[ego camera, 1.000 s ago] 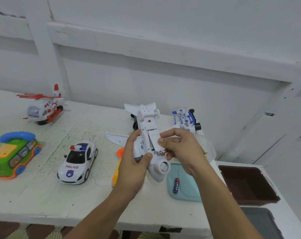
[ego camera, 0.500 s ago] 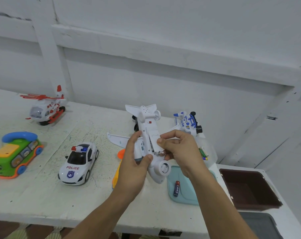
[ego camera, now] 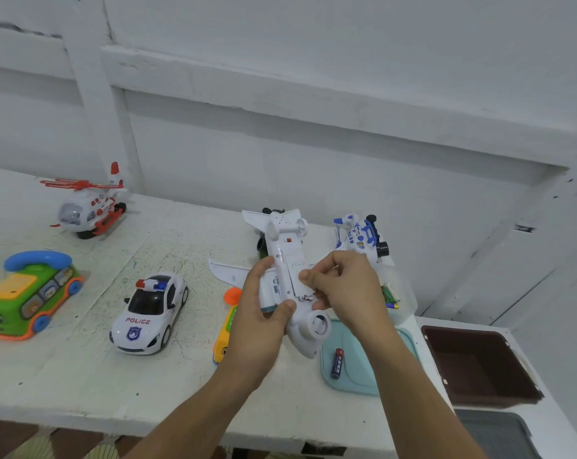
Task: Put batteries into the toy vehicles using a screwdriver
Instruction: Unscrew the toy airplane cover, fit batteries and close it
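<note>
Plane: left hand (ego camera: 257, 313) grips upturned toy plane (ego camera: 285, 240) — right hand (ego camera: 346, 289) pinches its belly cover (ego camera: 295, 273).
Progress: prob. mid-job — battery (ego camera: 337, 363) lies on teal tray (ego camera: 353, 380); police car (ego camera: 148, 313) looks untouched.

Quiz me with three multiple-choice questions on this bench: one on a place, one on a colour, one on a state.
1. Where does the loose battery lie? A. on the teal lid B. in the brown tray C. under the police car
2. The phone toy's handset is: A. red B. blue C. yellow
3. The plane is: A. standing on the table B. held in both hands C. in the tray
Answers: 1 A, it rests on the lid. 2 B, clearly blue. 3 B, left hand and right hand grip it.
</note>
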`<state>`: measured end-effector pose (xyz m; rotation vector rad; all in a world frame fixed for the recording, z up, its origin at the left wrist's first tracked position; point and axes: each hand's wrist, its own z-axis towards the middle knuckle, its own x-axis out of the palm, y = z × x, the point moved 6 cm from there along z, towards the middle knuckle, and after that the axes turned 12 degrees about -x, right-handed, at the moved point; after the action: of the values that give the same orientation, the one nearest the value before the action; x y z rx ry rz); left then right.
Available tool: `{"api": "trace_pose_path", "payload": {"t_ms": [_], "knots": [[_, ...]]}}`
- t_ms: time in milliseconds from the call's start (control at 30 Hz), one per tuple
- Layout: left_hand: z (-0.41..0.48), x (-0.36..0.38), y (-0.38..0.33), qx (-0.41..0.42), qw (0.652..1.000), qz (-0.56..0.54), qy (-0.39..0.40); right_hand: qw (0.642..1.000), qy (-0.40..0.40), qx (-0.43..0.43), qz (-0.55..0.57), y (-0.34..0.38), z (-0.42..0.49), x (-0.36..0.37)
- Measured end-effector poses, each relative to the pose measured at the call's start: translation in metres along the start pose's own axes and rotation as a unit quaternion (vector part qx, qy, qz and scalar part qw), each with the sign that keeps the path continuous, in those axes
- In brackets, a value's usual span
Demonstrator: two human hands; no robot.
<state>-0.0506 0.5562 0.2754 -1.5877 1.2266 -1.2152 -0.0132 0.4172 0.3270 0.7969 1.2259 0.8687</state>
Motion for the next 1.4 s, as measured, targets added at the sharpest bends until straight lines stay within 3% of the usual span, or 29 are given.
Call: {"api": "trace_pose_path", "payload": {"t_ms": [300,400,600,900,1100,1233,1333,1400], "knots": [[0.001,0.007,-0.001,-0.023,0.998,-0.046,0.023,0.997,-0.011,-0.053,-0.057,0.002,-0.003,-0.003],[0.002,0.009,0.0,-0.032,0.998,-0.046,0.02,0.997,0.004,-0.073,-0.03,0.002,-0.004,-0.003],[0.002,0.011,0.0,-0.034,0.998,-0.041,0.026,0.996,0.074,-0.052,0.021,0.001,-0.005,-0.012],[0.008,0.019,0.001,-0.04,0.997,-0.054,0.025,0.996,0.067,-0.062,-0.02,-0.003,0.001,-0.018],[0.016,0.01,-0.004,-0.043,0.996,-0.078,-0.005,0.983,0.087,-0.02,0.162,-0.007,0.017,-0.026],[0.021,-0.002,-0.014,-0.037,0.994,-0.098,-0.025,0.969,-0.005,0.02,0.247,-0.02,0.037,-0.035],[0.023,-0.01,-0.024,-0.022,0.994,-0.105,-0.032,0.995,-0.046,0.002,0.083,-0.038,0.048,-0.031],[0.025,-0.016,-0.028,-0.016,0.994,-0.1,-0.041,0.997,0.0,-0.016,-0.07,-0.045,0.048,-0.014]]}}
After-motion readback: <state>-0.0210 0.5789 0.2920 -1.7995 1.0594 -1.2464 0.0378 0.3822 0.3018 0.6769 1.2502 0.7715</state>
